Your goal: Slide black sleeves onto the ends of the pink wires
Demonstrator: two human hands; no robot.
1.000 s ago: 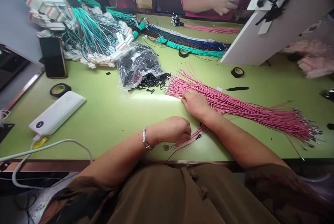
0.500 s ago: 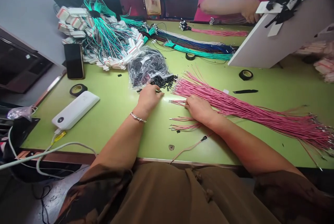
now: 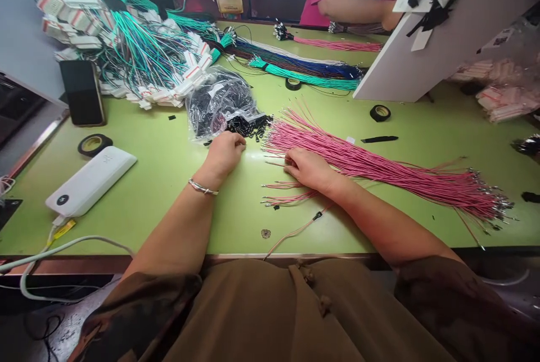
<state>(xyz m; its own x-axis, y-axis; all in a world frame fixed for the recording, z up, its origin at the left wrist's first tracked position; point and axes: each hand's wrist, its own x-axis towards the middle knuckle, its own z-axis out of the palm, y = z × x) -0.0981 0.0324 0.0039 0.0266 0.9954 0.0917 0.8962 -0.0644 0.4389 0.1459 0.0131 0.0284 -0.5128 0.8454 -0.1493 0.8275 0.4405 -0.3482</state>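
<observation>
My left hand [image 3: 224, 155] rests on the green table just in front of a small pile of black connectors [image 3: 258, 127]. Its fingers are curled together, and whatever they hold is hidden. Behind it lies a clear plastic bag [image 3: 221, 98] full of black parts. My right hand [image 3: 309, 168] is closed around a pink wire [image 3: 274, 163], whose metal tip points left. Alongside stretches a thick bundle of pink wires [image 3: 379, 168]. Below this hand, two small groups of pink wires [image 3: 280, 200] lie apart, near a single wire with a black connector [image 3: 318, 215].
Left are a power bank [image 3: 90, 185], a tape roll [image 3: 95, 144], a phone [image 3: 82, 92] and heaped green cables [image 3: 139, 41]. Right are another tape roll [image 3: 380, 113], a black blade-like strip [image 3: 379, 139] and a white partition [image 3: 426, 64]. Across the table, a person's arm [image 3: 354, 8] shows.
The view has shifted, moving the scene leftward. My left hand's fingers have curled in beside the connector pile. My right hand stays by the pink wires, its grip slightly changed.
</observation>
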